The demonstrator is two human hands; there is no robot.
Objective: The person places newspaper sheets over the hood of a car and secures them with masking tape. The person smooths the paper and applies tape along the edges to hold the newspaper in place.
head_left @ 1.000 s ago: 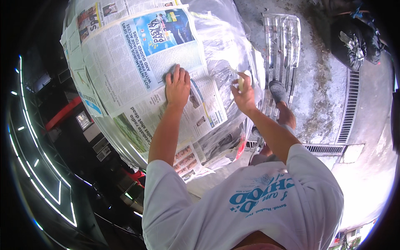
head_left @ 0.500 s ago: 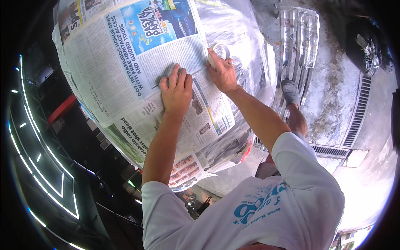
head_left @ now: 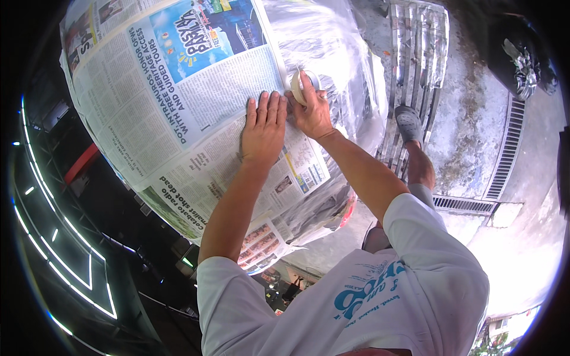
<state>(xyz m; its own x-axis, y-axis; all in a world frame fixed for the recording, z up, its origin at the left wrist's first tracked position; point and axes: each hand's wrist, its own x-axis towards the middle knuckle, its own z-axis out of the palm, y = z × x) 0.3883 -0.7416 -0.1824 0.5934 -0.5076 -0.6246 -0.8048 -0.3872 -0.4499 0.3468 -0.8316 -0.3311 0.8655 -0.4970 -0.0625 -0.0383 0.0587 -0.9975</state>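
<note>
Sheets of newspaper cover a large rounded object, with clear plastic film wrapped over its right side. My left hand lies flat on the paper, fingers together and stretched out toward the far side. Just right of it, my right hand grips a roll of pale tape where the newspaper's edge meets the plastic. The index finger is extended over the roll. Whether a strip of tape runs from the roll to the paper, I cannot tell. What lies under the paper is hidden.
A slatted metal grate lies on the concrete floor at the right, my shod foot beside its near end. Beyond it are a drain grating and a black bag-like shape. Bright light strips show on the dark left side.
My left hand has slid right across the paper, closer to my right hand, and its bent fingers have flattened. My right hand still grips the tape roll; the whole view has shifted slightly.
</note>
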